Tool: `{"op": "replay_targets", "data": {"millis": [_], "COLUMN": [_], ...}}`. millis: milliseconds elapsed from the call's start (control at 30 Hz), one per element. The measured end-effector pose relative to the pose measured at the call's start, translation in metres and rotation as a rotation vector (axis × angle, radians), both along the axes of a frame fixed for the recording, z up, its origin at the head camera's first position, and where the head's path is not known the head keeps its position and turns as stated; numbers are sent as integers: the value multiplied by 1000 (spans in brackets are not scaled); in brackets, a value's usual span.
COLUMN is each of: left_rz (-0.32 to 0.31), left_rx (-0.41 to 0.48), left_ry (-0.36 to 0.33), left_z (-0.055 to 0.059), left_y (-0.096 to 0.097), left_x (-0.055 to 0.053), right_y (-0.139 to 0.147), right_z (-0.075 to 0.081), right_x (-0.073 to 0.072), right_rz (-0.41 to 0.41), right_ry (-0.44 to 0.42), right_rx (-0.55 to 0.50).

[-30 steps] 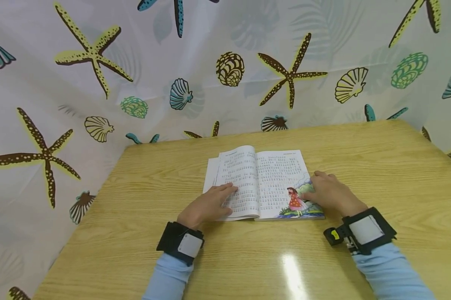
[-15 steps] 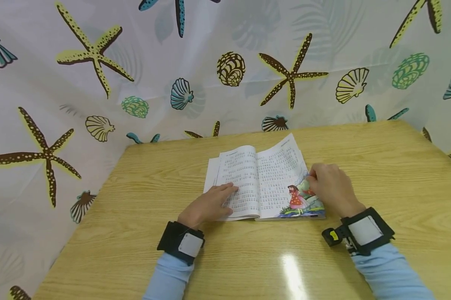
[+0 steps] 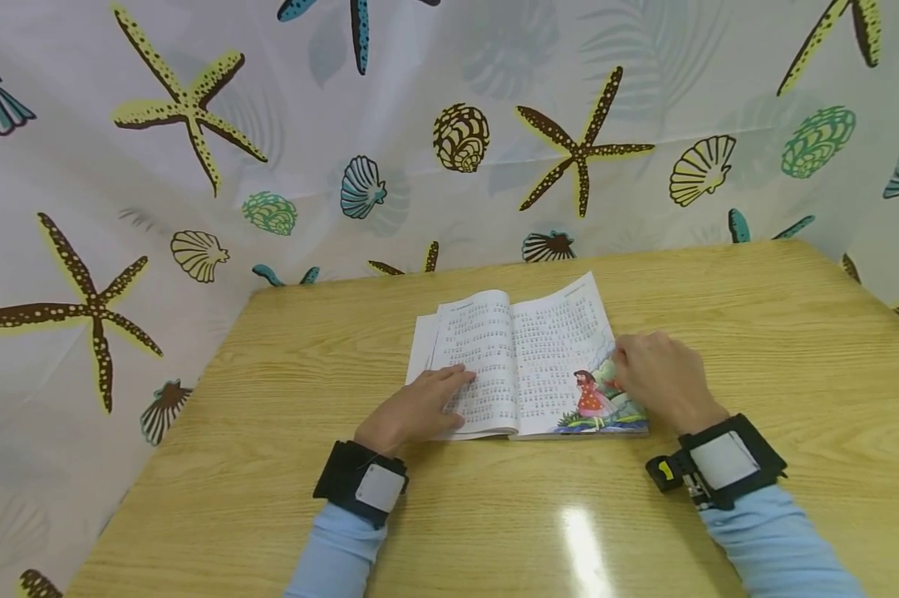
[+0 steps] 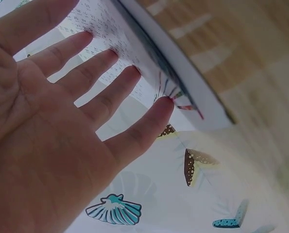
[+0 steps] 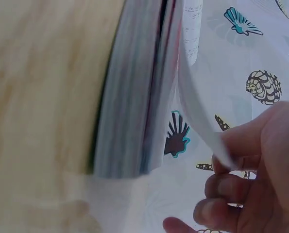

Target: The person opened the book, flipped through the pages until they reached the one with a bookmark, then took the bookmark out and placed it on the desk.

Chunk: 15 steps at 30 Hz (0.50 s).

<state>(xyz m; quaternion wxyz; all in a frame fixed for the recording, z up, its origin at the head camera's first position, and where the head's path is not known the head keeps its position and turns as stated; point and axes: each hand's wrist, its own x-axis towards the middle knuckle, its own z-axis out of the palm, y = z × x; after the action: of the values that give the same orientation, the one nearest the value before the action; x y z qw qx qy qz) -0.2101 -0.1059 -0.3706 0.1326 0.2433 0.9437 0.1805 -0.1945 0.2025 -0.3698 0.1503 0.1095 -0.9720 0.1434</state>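
An open book (image 3: 478, 332) with printed text lies on the table. My left hand (image 3: 415, 407) rests on its left page, and in the left wrist view the fingers (image 4: 110, 104) spread out straight with their tips at the page. At the book's right side, my right hand (image 3: 666, 378) pinches the outer edge of the right page (image 3: 550, 357), which bears a drawing of a figure in a red dress. In the right wrist view, this lifted leaf (image 5: 195, 104) curves away from the thick block of pages (image 5: 127, 97) into the curled fingers.
The wooden table (image 3: 494, 498) extends around the book on all sides. Behind it and at the left hangs a pale cloth (image 3: 300, 108) printed with starfish and shells. Both wrists carry black straps (image 3: 734, 457) with devices.
My right hand has gone from lying flat at the right page to pinching its edge, raising the leaf's upper corner; that corner has since dropped slightly. The left hand stays put.
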Motion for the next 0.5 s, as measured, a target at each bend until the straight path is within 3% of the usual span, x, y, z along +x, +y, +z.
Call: {"op": "replay_targets", "data": {"millis": [100, 267, 367, 500], "left_rz": [1, 1, -2, -23], "left_rx": [0, -15, -8, 111], "left_ry": [-5, -21, -23, -5], "left_z": [0, 1, 2, 1], "left_y": [0, 1, 0, -3], "left_x": [0, -1, -1, 0], "right_y": [-3, -19, -35, -55], "right_z": [2, 6, 6, 1], "right_x": [-1, 1, 5, 11], "right_rz": [79, 309, 433, 556], "right_ry": [-55, -212, -286, -298], "right_rx": [-127, -383, -341, -126]}}
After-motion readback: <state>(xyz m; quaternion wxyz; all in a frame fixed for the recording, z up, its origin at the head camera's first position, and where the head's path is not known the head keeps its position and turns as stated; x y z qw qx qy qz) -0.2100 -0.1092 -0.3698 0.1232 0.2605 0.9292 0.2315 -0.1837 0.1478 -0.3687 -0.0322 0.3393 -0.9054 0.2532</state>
